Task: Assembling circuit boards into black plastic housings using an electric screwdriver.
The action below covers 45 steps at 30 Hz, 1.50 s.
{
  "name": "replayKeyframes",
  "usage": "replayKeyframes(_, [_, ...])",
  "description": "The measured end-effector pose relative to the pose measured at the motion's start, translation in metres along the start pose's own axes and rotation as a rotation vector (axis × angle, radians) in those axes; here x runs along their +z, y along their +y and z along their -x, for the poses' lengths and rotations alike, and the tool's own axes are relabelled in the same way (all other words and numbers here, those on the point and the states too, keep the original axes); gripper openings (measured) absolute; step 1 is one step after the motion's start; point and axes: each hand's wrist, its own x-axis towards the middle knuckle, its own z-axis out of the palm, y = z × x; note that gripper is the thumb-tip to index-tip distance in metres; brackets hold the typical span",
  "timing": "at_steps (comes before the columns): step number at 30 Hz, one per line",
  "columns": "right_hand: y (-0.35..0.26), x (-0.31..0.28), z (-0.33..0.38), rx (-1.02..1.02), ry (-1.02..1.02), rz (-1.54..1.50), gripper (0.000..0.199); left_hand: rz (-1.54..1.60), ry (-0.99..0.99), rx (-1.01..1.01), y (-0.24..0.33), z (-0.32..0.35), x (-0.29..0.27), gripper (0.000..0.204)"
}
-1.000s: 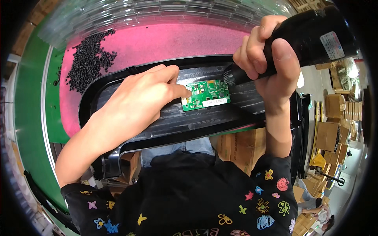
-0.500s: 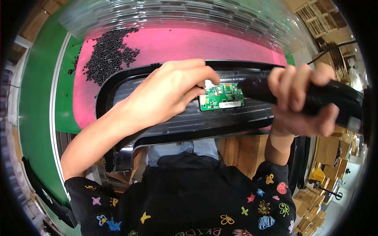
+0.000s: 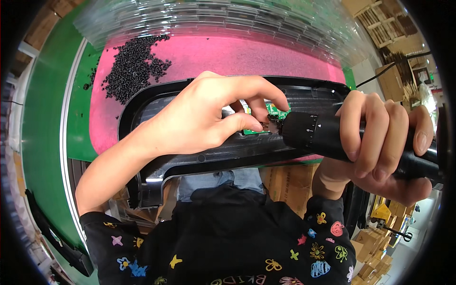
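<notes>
My right hand [image 3: 380, 137] is wrapped round a black electric screwdriver [image 3: 316, 133], its collar end pointing left over a green circuit board [image 3: 274, 109]. The board lies inside a long black plastic housing [image 3: 237, 146], partly covered by my fingers. My left hand [image 3: 204, 114] reaches across the housing with fingers bent, thumb and fingertips close together beside the screwdriver's tip. Small dark pieces [image 3: 274, 119] show at that tip, by the left fingertips. What the left fingers hold is too small to make out.
A heap of small black parts [image 3: 130, 71] lies at the far left of a pink mat [image 3: 209, 57]. Stacked clear plastic trays [image 3: 218, 21] stand behind it. The workbench [image 3: 45, 128] is green. Cardboard boxes [image 3: 365, 247] and a yellow pallet jack [image 3: 380, 213] are on the right.
The screwdriver has moved left and a little down, its tip now close to my left fingers. My left hand has shifted slightly right over the circuit board, covering more of it.
</notes>
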Motion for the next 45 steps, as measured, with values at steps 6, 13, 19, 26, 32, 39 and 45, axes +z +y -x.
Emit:
replayKeyframes(6, [0.004, -0.003, -0.006, 0.037, -0.053, -0.042, 0.040, -0.093, -0.046, 0.081, 0.000, 0.002, -0.006, 0.022])
replayKeyframes(13, [0.006, 0.003, -0.011, 0.302, -0.027, 0.257, 0.048, -0.654, 0.236, 0.173, -0.004, 0.002, -0.016, 0.007])
replayKeyframes(19, [0.037, -0.013, 0.003, 0.287, 0.111, 0.295, 0.044, -0.516, 0.238, 0.081, -0.001, 0.000, -0.006, 0.009])
replayKeyframes(26, [0.050, -0.014, 0.001, 0.323, 0.068, 0.403, 0.039, -0.542, 0.155, -0.069, 0.000, 0.003, -0.009, 0.013])
replayKeyframes(32, [0.056, -0.011, -0.005, 0.406, 0.036, 0.505, 0.034, -0.540, 0.033, -0.092, -0.010, 0.007, -0.012, 0.011])
replayKeyframes(39, [0.065, -0.008, -0.008, 0.438, 0.067, 0.548, 0.032, -0.584, -0.053, -0.162, -0.009, 0.008, -0.014, 0.013])
replayKeyframes(45, [0.056, -0.014, 0.000, 0.361, 0.135, 0.418, 0.041, -0.526, -0.040, -0.091, -0.009, 0.006, -0.011, 0.013])
